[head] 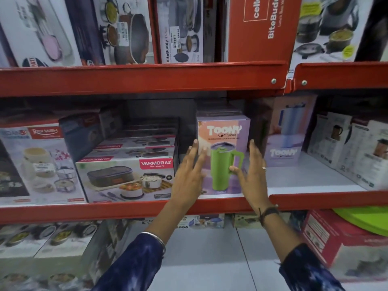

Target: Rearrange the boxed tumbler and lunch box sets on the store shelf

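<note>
A Toony tumbler box (224, 143) with a green tumbler printed on it stands upright at the front of the middle shelf. My left hand (190, 173) is flat by its left front edge with the fingers spread. At the box's right edge my right hand (252, 175) is held open, thumb over the box front. Neither hand grips the box. A second Toony box (287, 133), with a blue tumbler, stands further back on the right. A stack of Varmora lunch box sets (126, 177) sits left of my left hand.
A red shelf lip (126, 211) runs across in front of the boxes. Left is a Rishabh container set box (39, 162). White boxes (352, 152) stand at far right. Bare white shelf (304, 179) lies right of the tumbler box. The upper shelf holds Cello BiteBuddy boxes (262, 28).
</note>
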Demonstrator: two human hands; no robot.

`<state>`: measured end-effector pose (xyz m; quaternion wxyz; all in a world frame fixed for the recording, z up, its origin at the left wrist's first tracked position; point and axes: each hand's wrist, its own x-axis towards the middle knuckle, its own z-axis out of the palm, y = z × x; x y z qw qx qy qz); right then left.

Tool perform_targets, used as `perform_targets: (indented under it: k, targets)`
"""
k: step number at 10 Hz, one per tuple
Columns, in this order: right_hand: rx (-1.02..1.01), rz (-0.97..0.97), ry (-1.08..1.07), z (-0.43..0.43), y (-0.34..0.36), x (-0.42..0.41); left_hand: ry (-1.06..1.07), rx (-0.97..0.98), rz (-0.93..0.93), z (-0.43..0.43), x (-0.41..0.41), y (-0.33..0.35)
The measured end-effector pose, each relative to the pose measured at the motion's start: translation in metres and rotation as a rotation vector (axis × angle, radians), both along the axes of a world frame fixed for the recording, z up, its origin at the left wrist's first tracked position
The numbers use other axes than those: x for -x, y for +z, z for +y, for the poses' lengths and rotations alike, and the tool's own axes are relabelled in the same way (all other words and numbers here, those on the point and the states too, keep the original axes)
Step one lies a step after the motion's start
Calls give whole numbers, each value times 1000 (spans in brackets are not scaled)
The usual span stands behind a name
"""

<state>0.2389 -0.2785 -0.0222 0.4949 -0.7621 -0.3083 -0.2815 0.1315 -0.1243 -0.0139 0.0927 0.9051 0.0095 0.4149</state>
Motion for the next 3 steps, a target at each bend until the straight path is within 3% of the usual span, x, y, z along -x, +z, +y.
perform_targets:
  k: [2, 3]
  targets:
    - [224, -196, -197, -1, 8, 7, 128, -72, 83, -9, 9, 8]
    - [189, -263, -204, -1, 20, 26, 107, -88, 3, -12, 24, 20]
